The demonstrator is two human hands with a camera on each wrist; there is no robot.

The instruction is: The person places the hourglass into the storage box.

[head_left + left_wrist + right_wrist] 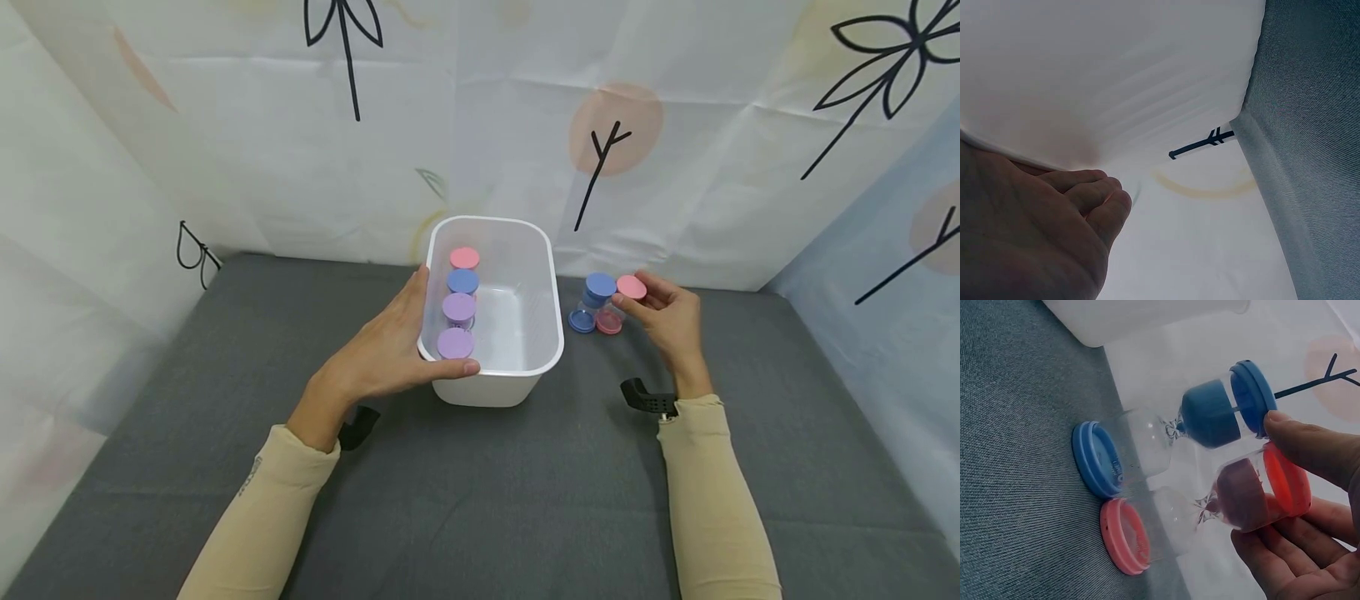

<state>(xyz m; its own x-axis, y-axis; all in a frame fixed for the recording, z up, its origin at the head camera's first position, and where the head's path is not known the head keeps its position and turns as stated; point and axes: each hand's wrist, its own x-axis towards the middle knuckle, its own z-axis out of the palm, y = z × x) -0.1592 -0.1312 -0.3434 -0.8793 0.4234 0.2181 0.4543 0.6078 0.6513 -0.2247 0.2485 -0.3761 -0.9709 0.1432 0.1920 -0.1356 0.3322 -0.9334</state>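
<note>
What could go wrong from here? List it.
Holding the pink timer close beside the blue timer, the right hand might knock the blue one over. The left hand touches the bin; a jolt there could topple the timers lined up inside.

the white bin looks like smooth plastic with a soft sheen. the blue sand timer and pink sand timer pair clear, glossy bulbs with smooth plastic caps; the desk has a matt, finely woven cloth surface.
</note>
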